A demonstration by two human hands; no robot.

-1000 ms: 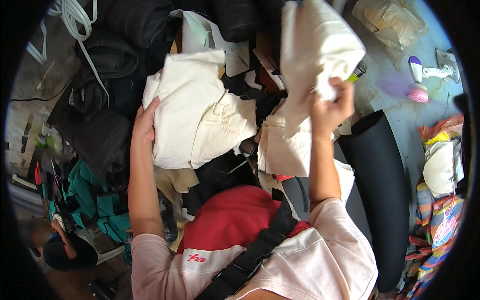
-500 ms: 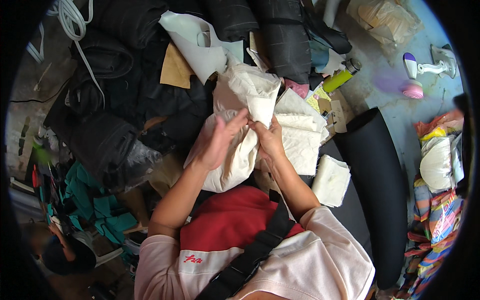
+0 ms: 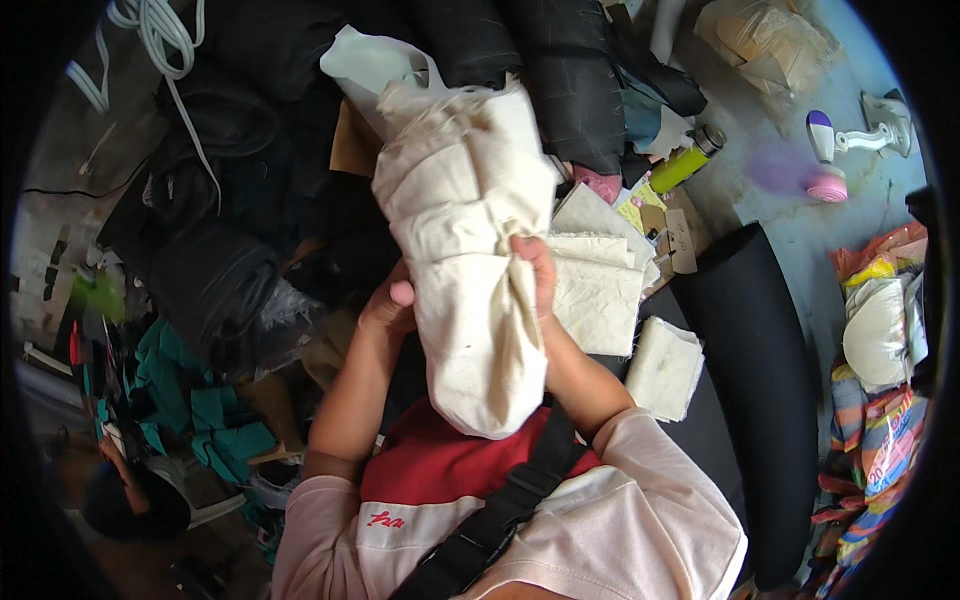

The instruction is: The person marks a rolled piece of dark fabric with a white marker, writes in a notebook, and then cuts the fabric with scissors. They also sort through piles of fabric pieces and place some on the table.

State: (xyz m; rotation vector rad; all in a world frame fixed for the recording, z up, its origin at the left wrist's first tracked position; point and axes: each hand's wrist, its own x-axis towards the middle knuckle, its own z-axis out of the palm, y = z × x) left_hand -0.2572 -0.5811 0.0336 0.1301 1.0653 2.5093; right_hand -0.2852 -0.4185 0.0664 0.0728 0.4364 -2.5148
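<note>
A bulky bundle of cream cloth (image 3: 470, 300), creased and with a frayed far end, is held up in front of my chest between both hands. My left hand (image 3: 390, 302) closes on its left side, thumb showing and fingers hidden behind the fabric. On the opposite side my right hand (image 3: 540, 272) grips a gathered fold, its thumb pressed on top. Flat folded pieces of cream cloth (image 3: 596, 295) lie just right of the bundle, and a smaller folded cream cloth (image 3: 665, 368) rests nearer me.
Dark fabric rolls (image 3: 565, 90) pile up at the back and left. A long black roll (image 3: 760, 400) curves down the right side. A green bottle (image 3: 685, 162) lies beyond the cloths. Teal scraps (image 3: 225, 420) and another person's arm (image 3: 128, 485) are at lower left.
The cream cloth has been raised and turned into an upright bundle, covering more of the view. My left hand has gone from outstretched fingers to gripping its side. My right hand still holds it.
</note>
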